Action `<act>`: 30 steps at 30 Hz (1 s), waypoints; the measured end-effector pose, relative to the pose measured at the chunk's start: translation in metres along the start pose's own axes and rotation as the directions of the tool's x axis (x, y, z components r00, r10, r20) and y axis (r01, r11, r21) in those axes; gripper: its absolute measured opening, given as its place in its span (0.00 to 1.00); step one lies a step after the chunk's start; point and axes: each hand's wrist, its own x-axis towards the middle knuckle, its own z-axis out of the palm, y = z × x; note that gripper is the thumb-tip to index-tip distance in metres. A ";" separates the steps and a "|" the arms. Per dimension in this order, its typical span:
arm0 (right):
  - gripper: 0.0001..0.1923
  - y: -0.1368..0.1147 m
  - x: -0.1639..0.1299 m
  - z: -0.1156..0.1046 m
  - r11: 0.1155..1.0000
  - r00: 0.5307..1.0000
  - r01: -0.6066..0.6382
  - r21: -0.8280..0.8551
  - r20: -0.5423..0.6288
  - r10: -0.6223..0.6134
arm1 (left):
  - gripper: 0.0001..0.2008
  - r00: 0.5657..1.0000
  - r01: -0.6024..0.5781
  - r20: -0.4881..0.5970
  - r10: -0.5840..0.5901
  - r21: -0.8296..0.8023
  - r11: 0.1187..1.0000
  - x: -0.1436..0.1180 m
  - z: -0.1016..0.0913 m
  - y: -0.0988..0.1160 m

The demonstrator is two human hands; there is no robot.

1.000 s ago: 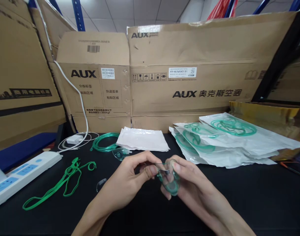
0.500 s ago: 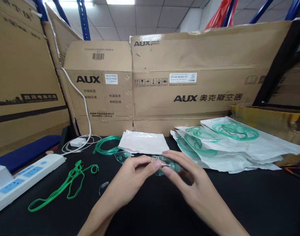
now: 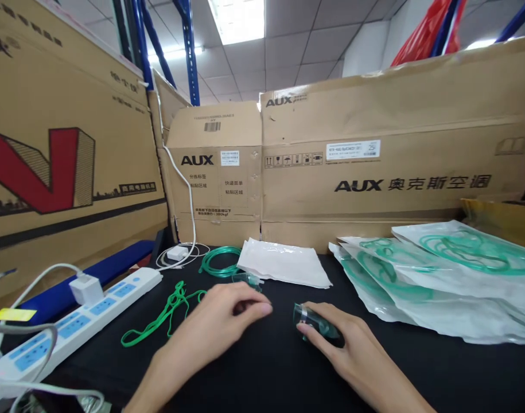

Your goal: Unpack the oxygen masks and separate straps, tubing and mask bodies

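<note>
Green-tinted clear plastic mask (image 3: 316,327), pinched loosely under the right hand (image 3: 352,353), could skid across the black table (image 3: 438,373); the left hand (image 3: 210,332) lies curled, gripping nothing visible.

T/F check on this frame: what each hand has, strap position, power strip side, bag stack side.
1. The right hand rests on a clear green mask on the black table. True.
2. The left hand holds the green strap. False: the strap lies on the table left of that hand, apart from it.
3. The white power strip lies at the left. True.
4. The sealed bags are stacked at the left. False: they are at the right.
5. The green tubing coil lies beside a flat white pouch. True.
</note>
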 end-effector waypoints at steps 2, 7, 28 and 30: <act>0.16 -0.001 0.000 0.003 1.000 1.000 -0.006 -0.010 0.000 0.006 | 0.14 0.995 0.072 -0.081 -0.061 0.145 0.987 -0.010 -0.020 -0.029; 0.14 -0.001 -0.002 0.004 1.000 0.999 0.004 -0.024 0.034 -0.004 | 0.20 0.967 0.239 -0.196 -0.166 0.453 0.859 -0.024 -0.050 -0.106; 0.13 -0.004 -0.005 0.006 1.000 0.999 0.029 -0.013 0.039 -0.028 | 0.17 0.760 0.206 -0.648 -0.052 0.164 0.965 0.004 -0.082 -0.040; 0.13 -0.003 -0.006 0.006 0.999 0.999 0.032 -0.015 0.028 -0.032 | 0.16 0.689 0.111 -0.722 -0.056 0.028 0.993 0.010 -0.083 -0.020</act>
